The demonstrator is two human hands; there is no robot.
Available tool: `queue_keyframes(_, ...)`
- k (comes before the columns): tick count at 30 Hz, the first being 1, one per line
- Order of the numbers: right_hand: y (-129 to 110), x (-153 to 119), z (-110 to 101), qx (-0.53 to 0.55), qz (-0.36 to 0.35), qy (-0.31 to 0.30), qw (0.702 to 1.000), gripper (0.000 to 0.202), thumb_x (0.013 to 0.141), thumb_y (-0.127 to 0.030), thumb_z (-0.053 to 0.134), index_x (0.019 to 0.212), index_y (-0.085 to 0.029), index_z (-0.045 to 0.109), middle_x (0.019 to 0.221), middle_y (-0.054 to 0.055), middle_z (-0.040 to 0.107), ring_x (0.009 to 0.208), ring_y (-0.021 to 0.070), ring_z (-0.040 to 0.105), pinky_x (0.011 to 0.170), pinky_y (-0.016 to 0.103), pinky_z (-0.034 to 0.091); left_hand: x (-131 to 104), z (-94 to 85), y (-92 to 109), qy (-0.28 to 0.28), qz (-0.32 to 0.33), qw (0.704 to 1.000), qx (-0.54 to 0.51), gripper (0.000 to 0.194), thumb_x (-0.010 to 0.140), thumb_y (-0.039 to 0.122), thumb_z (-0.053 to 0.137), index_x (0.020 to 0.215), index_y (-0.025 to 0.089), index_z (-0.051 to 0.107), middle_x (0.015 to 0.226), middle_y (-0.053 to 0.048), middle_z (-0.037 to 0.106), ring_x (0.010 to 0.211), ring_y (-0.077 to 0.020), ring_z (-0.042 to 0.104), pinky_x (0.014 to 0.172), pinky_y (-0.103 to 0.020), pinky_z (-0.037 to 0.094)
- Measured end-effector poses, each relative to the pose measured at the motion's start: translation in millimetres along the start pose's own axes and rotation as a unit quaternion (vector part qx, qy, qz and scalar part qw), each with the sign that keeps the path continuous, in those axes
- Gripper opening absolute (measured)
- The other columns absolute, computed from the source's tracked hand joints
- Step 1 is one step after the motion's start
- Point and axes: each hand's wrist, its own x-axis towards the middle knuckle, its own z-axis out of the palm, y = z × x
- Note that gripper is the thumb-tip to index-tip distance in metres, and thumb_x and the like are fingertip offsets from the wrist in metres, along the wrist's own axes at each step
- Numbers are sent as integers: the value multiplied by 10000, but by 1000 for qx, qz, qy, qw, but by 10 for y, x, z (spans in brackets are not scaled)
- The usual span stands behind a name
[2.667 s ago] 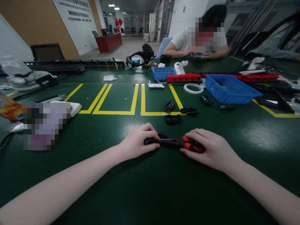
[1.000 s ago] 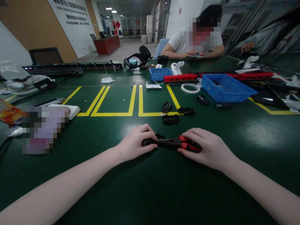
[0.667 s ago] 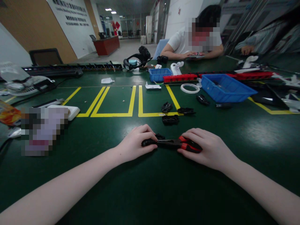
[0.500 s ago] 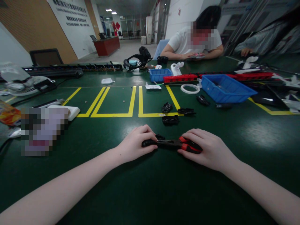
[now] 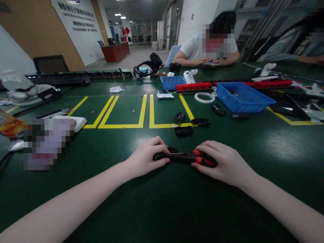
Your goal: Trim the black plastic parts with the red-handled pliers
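My right hand (image 5: 224, 162) is closed round the red and black handles of a pair of long-nose pliers (image 5: 183, 156), whose jaws point left. In my left hand (image 5: 152, 153) the fingers pinch a small black part (image 5: 159, 156); its kind is unclear. The tips of the pliers meet this part at my left fingertips, which hide the exact contact. Another small black piece (image 5: 172, 149) lies just behind the jaws. Farther off, several black parts, among them one bundle (image 5: 184, 131), rest near the yellow tape lines.
A large blue bin (image 5: 245, 98) and a smaller blue bin (image 5: 172, 82) stand farther back, near a white ring (image 5: 204, 97) and a red strip (image 5: 194, 86). On the left is a white box (image 5: 80, 123). Across the green table (image 5: 162, 209) sits a person (image 5: 189, 50); another is at right.
My hands and the pliers hold almost the same pose. The view has tilted slightly. At far right, the other person's arm has shifted to the right.
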Motion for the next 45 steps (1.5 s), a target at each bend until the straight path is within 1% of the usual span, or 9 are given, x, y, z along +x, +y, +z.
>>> queue_keyframes(4, -16, 28, -25, 5, 4, -16, 1000, 299, 854, -427, 653, 1015, -175, 647, 945, 85, 688, 781, 198, 663, 646, 324, 555, 1, -1, 4, 3, 3, 1000, 1, 130, 905, 242, 667, 1031, 212, 664, 1105, -51, 595, 1030, -227, 586, 908, -423, 487)
queue_keyframes(9, 5, 54, -41, 3, 1, -32, 999, 309, 865, -443, 634, 1010, -170, 639, 919, 84, 678, 757, 199, 662, 619, 324, 544, 6, -2, -8, 0, 15, 1000, 9, 139, 906, 254, 670, 1037, 210, 660, 1092, -50, 594, 1011, -223, 590, 899, -423, 485)
queue_keyframes(18, 55, 25, -5, -16, -5, 1, 1000, 321, 859, -461, 640, 1031, -190, 626, 962, 89, 692, 823, 220, 660, 675, 346, 545, 6, 3, -23, 3, 11, 1000, 7, 135, 910, 261, 668, 1034, 208, 661, 1101, -46, 594, 1010, -218, 586, 901, -417, 486)
queue_keyframes(24, 51, 20, 13, -16, -2, 12, 1000, 330, 849, -457, 657, 1024, -179, 630, 961, 95, 693, 835, 229, 651, 684, 360, 540, 4, -1, -21, 1, 10, 1000, 7, 127, 912, 261, 666, 1030, 212, 662, 1102, -47, 595, 1014, -221, 585, 906, -420, 486)
queue_keyframes(30, 36, 24, 13, -11, -1, 11, 1000, 337, 844, -448, 669, 1045, -179, 637, 990, 100, 693, 896, 238, 643, 733, 374, 545, 5, 0, -13, 2, 4, 1000, 12, 125, 911, 262, 664, 1026, 211, 663, 1100, -49, 595, 1015, -228, 585, 909, -430, 488)
queue_keyframes(39, 25, 32, 20, -9, -7, 11, 1000, 330, 841, -440, 676, 1045, -185, 634, 992, 100, 690, 903, 238, 640, 740, 371, 544, 14, 1, -23, 2, 17, 1000, 14, 136, 913, 259, 662, 1039, 206, 664, 1089, -51, 594, 1004, -221, 585, 893, -415, 490)
queue_keyframes(45, 34, 26, 27, -9, -7, 9, 1000, 336, 842, -435, 677, 1059, -182, 631, 995, 100, 685, 912, 238, 633, 742, 373, 547, 5, -6, -12, -3, 13, 1000, 12, 132, 917, 262, 656, 1037, 207, 663, 1091, -51, 594, 1002, -220, 584, 892, -417, 493)
